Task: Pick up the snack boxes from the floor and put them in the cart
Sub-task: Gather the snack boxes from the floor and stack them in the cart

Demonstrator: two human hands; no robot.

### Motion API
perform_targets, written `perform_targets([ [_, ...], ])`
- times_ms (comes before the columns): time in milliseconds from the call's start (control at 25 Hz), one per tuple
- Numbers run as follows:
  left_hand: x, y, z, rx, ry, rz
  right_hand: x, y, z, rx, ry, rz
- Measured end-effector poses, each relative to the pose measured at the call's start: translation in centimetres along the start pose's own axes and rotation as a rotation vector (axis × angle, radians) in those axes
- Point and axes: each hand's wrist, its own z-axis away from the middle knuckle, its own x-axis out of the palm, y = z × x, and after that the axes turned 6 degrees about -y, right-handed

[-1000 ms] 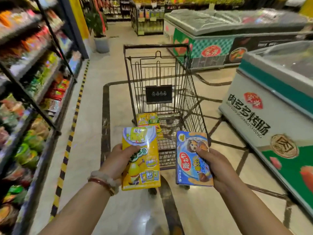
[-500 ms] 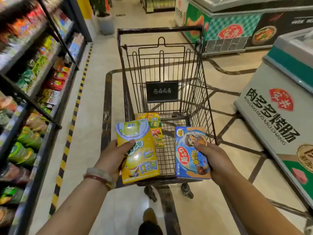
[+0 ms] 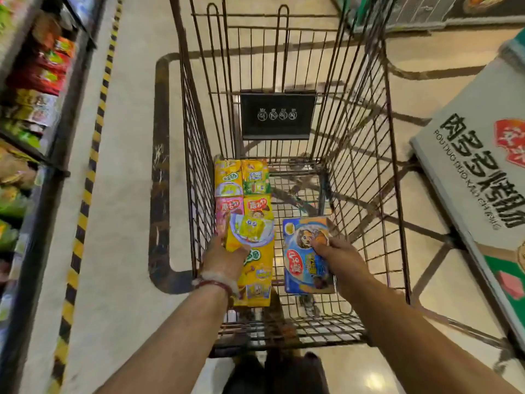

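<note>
- Head view, centre of the frame: my left hand [image 3: 224, 258] grips the yellow box [image 3: 255, 268] by its left long edge, thumb curled over the printed face, fingers hidden behind it.
- Just right of it, my right hand [image 3: 339, 258] grips the blue box [image 3: 305, 258] by its right edge, thumb on the face.
- Both boxes hang inside the cart [image 3: 397, 194], low in the basket, faces up; I cannot tell whether either touches the wire floor yet.
- Above them in the frame, more boxes [image 3: 243, 186] already lie flat along the basket's left wall; the yellow box overlaps the nearest ones.
- I judge these to be light, stiff cardboard with a glossy, slightly slippery skin. An edge pinch is enough, and squeezing the broad faces would dent them.
- Each box sits on the inner side of its hand, the two near each other but apart.
- Frame edges: shelves [image 3: 31, 109] at left, a freezer [image 3: 468, 172] at right.
</note>
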Motion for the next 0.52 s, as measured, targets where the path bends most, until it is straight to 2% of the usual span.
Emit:
perform_targets([
  [160, 3.2, -4.3, -5.3, -0.22, 0.107, -0.061, 1.0, 4.2, -8.5, 0.132, 0.028, 0.219],
  [320, 5.6, -7.4, -8.9, -0.383, 0.187, -0.067, 2.5, 7.5, -13.3, 0.25, -0.018, 0.464],
  [400, 6.3, -8.1, -9.5, -0.372, 0.238, -0.123, 3.1, 9.1, -14.8, 0.262, -0.051, 0.562],
  [520, 7.1, -9.3, -9.9, -0.25, 0.343, -0.123, 3.8, 10.7, -15.9, 0.123, -0.065, 0.675],
])
